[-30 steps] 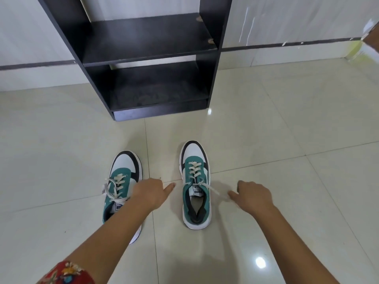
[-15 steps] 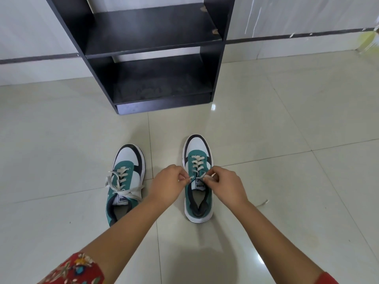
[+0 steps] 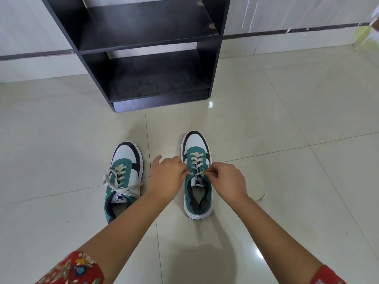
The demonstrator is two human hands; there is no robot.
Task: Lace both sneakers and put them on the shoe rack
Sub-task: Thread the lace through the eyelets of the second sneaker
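Two green, white and black sneakers stand on the tiled floor, toes pointing at the rack. The right sneaker (image 3: pixel 197 148) has its cream lace (image 3: pixel 196 160) crossed up the eyelets. My left hand (image 3: pixel 167 177) and my right hand (image 3: pixel 226 180) meet over its tongue, each pinching a lace end at the top eyelets. The left sneaker (image 3: pixel 123 175) sits untouched beside my left wrist, its lace (image 3: pixel 114 181) loose and spilling sideways. The black shoe rack (image 3: pixel 149 64) stands ahead with two bare shelves.
Glossy cream floor tiles (image 3: pixel 287 130) spread on all sides. A white wall with a dark stripe (image 3: pixel 30 56) runs behind the rack. A small pale scrap (image 3: pixel 262 197) lies on the floor right of my right wrist.
My hands came in from either side of the right sneaker and closed on its lace ends. They now hold them at the tongue. The view has tilted slightly closer.
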